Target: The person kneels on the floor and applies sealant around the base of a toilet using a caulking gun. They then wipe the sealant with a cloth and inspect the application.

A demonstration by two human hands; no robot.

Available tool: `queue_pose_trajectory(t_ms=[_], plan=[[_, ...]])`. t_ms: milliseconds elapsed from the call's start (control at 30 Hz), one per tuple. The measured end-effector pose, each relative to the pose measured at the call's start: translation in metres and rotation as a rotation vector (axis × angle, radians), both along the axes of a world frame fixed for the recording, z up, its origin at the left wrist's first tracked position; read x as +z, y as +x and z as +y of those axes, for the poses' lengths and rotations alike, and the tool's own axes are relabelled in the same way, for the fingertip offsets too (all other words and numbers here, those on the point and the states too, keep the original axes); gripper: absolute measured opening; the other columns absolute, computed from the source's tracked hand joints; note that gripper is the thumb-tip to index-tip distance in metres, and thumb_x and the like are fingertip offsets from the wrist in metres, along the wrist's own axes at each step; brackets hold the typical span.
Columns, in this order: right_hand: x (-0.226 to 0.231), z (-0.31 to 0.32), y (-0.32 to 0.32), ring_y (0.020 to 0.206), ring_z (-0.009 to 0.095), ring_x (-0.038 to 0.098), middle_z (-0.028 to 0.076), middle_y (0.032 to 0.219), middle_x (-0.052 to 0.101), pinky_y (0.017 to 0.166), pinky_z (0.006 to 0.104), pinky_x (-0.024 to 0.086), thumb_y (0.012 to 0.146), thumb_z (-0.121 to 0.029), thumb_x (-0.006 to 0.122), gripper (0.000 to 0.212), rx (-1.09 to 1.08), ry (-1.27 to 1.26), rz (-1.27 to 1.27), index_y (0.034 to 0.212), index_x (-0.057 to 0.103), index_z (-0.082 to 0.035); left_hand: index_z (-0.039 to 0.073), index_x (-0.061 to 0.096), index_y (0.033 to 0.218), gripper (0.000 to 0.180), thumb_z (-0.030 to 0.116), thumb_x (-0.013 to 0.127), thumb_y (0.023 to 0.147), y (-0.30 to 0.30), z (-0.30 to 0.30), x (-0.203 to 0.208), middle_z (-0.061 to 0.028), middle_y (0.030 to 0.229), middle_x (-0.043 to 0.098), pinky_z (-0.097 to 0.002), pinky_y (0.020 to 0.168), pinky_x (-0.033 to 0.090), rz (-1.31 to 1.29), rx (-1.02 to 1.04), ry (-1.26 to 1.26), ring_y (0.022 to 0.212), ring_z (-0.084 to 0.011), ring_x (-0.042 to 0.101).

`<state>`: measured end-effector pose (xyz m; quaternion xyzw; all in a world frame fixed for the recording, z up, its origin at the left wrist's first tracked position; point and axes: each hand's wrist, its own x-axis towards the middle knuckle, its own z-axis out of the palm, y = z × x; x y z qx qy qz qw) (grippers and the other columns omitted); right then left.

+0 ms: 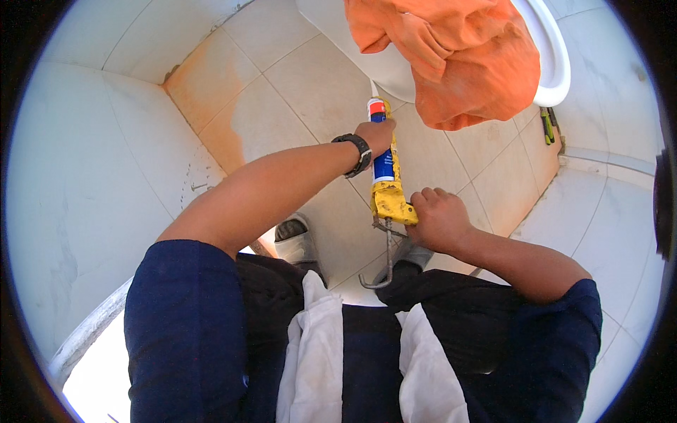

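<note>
Both of my hands are on a yellow caulking gun [388, 201], loaded with a blue, white and red sealant tube [383, 163]. My left hand [377, 137] wraps round the front of the tube, a black watch on its wrist. At the back, my right hand [438, 220] grips the gun's handle, which is mostly hidden by the fingers. The bent metal rod [388, 257] sticks out toward me. The white nozzle [374, 89] points away, its tip close to the base of a white ceramic fixture [396, 77]; I cannot tell whether they touch.
An orange cloth [479, 67] drapes over the fixture. Green-handled pliers or a similar tool [547, 127] lie by the right wall. Beige floor tiles [296, 77] carry orange stains near the left wall. White tiled walls [84, 155] close in on both sides. A white cloth [317, 352] hangs before me.
</note>
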<state>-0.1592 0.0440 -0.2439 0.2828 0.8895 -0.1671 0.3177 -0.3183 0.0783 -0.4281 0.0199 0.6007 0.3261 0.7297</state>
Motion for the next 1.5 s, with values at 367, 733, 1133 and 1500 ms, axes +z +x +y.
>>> queue_pose_trajectory(t_ms=[367, 733, 1133, 1500], plan=[[-0.006, 0.009, 0.022, 0.12, 0.037, 0.055, 0.022, 0.117, 0.058, 0.113, 0.0548, 0.038, 0.082, -0.037, 0.078, 0.06, 0.092, 0.048, 0.232, 0.124, 0.057, 0.001, 0.004, 0.054, 0.11, 0.039, 0.043, 0.054, 0.102, 0.0, -0.001, -0.017, -0.0105, 0.077, 0.061, -0.0443, 0.057, 0.059, -0.119, 0.065, 0.008, 0.062, -0.0261, 0.068], [-0.002, 0.018, 0.018, 0.096, 0.036, 0.06, 0.017, 0.099, 0.06, 0.085, 0.0479, 0.047, 0.083, -0.039, 0.077, 0.045, 0.034, -0.066, 0.23, 0.105, 0.06, -0.003, -0.002, 0.063, 0.116, 0.045, 0.041, 0.056, 0.103, 0.0, 0.003, -0.039, -0.0163, 0.096, 0.069, -0.0467, 0.071, 0.06, 0.261, -0.166, 0.174, 0.079, -0.0291, 0.072], [-0.03, 0.008, 0.039, 0.082, 0.032, 0.065, 0.014, 0.088, 0.063, 0.076, 0.0433, 0.052, 0.071, -0.026, 0.085, 0.04, -0.047, 0.029, 0.272, 0.095, 0.06, -0.006, 0.005, 0.052, 0.116, 0.036, 0.039, 0.054, 0.104, -0.007, 0.005, -0.003, -0.0106, 0.077, 0.062, -0.0432, 0.056, 0.06, 0.015, 0.058, 0.002, 0.06, -0.026, 0.067], [-0.038, 0.007, 0.043, 0.073, 0.031, 0.067, 0.012, 0.083, 0.065, 0.069, 0.0429, 0.053, 0.074, -0.033, 0.083, 0.037, 0.015, 0.125, 0.365, 0.091, 0.062, -0.007, 0.003, 0.049, 0.121, 0.042, 0.041, 0.054, 0.104, -0.012, 0.004, 0.02, -0.0127, 0.081, 0.064, -0.043, 0.059, 0.061, 0.004, 0.09, 0.09, 0.063, -0.0271, 0.07]])
